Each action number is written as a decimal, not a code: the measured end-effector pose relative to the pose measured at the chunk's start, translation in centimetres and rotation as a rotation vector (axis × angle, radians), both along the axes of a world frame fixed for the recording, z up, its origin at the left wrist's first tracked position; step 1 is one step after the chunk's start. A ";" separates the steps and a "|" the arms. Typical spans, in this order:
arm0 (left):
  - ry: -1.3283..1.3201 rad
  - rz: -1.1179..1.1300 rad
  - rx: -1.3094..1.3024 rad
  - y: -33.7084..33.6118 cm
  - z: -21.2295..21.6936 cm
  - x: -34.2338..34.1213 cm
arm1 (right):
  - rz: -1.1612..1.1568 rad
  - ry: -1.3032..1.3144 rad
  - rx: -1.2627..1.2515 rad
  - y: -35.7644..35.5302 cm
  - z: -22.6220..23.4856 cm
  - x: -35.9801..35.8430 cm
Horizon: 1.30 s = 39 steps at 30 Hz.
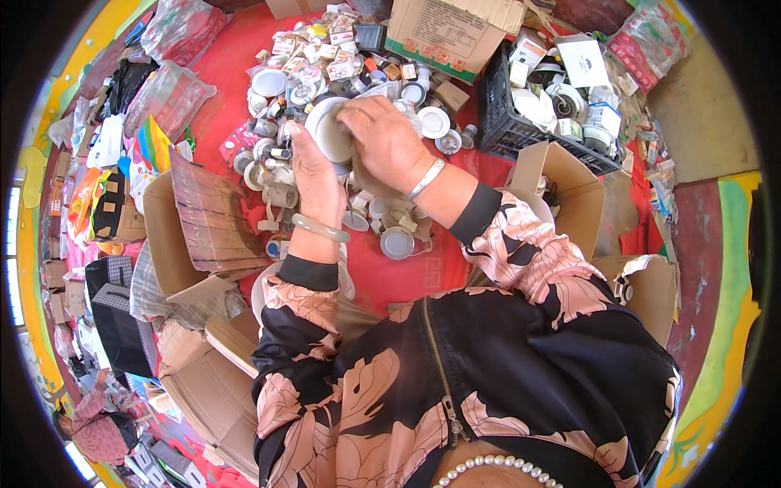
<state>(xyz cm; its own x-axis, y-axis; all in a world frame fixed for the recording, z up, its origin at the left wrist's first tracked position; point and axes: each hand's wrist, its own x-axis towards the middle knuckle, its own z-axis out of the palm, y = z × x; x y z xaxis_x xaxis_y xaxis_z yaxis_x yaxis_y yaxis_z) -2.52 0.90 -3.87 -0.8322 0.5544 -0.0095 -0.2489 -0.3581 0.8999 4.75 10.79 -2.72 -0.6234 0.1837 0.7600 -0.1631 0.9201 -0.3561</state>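
A round white downlight is held up in front of me, tilted, above a heap of similar lights. My left hand is closed on its left and lower side, the thumb pointing up beside the rim. From the right, the curled fingers of my right hand press on its face and edge. Something greyish-brown, perhaps a cloth, hangs under my right palm; its kind is unclear. Below lie loose downlights, one with a pale round face nearest me on the red floor covering.
Open cardboard boxes stand at my left and right. Beyond the right one, a black plastic crate is full of lights. A large closed carton sits behind the heap. Bags and packages line the left side; another person is at the lower left.
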 end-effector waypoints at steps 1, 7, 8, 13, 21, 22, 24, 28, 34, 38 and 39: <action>0.049 0.019 -0.006 -0.2 0.2 -0.2 | -0.064 -0.046 -0.005 -0.1 -0.1 0.1; -0.088 0.057 0.031 -0.4 0.7 -1.4 | 0.197 -0.139 -0.215 -3.5 -0.9 0.7; -0.118 0.024 0.019 -0.5 1.1 -1.0 | 0.205 -0.128 -0.218 -3.5 -0.4 0.6; -0.224 -0.100 0.038 -0.1 1.7 1.2 | 0.022 0.047 -0.082 -0.9 -0.2 -0.5; -0.247 -0.019 0.154 -0.9 2.0 -1.9 | -0.268 -0.043 -0.822 8.1 0.2 0.6; -0.272 -0.006 0.162 -1.1 1.8 -2.2 | 0.093 0.056 -1.415 8.3 0.4 0.9; -0.324 0.011 0.179 -1.2 1.6 -2.4 | 0.283 0.050 -1.662 6.8 1.5 1.4; -0.278 -0.077 0.182 -0.4 1.0 -1.8 | 0.285 -0.291 -1.240 3.8 0.5 0.3; -0.133 -0.184 0.156 -0.4 0.6 -1.3 | -0.078 0.111 -0.464 1.9 1.1 0.7; -0.387 -0.319 0.230 -0.5 0.7 -0.7 | -0.011 0.246 0.202 0.9 2.0 0.9; -0.380 -0.295 0.258 -0.6 1.2 -0.4 | 0.063 0.211 0.233 0.2 1.8 1.1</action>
<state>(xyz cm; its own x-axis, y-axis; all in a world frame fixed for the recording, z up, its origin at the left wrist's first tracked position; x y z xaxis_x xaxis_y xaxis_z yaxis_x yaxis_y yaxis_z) -2.95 0.34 -2.71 -0.6059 0.7876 -0.1121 -0.6624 -0.4214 0.6194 5.82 10.98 -0.91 -0.4520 -0.0447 0.8909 -0.2705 0.9586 -0.0892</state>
